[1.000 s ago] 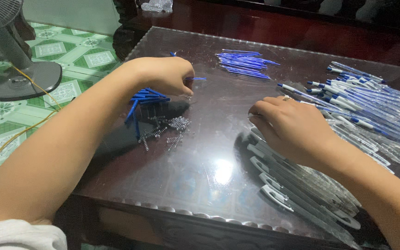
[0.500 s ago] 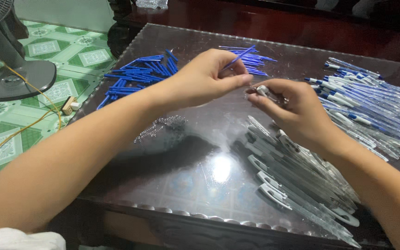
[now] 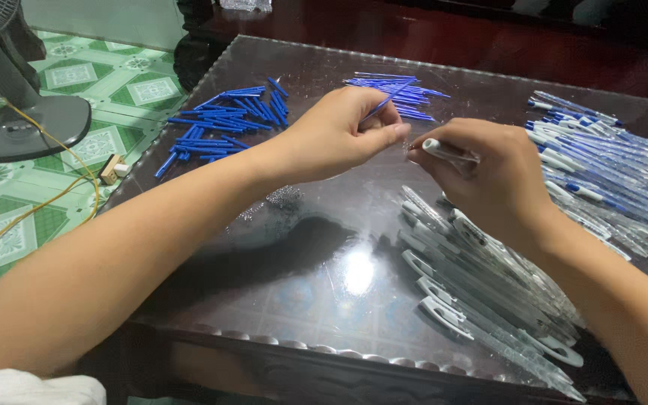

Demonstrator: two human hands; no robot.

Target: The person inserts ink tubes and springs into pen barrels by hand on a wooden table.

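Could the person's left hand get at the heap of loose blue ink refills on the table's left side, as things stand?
Probably yes: the left hand, though holding one thin blue refill, has bare glass tabletop between it and the blue refill heap.

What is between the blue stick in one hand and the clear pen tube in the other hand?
Nothing visible. The left hand holds the blue refill close to the clear pen barrel in the right hand, with only a small open gap above the glass table.

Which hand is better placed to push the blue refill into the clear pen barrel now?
Probably the left hand: it pinches the blue refill near the barrel's open end. The right hand grips the clear pen barrel and seems better suited to steady it.
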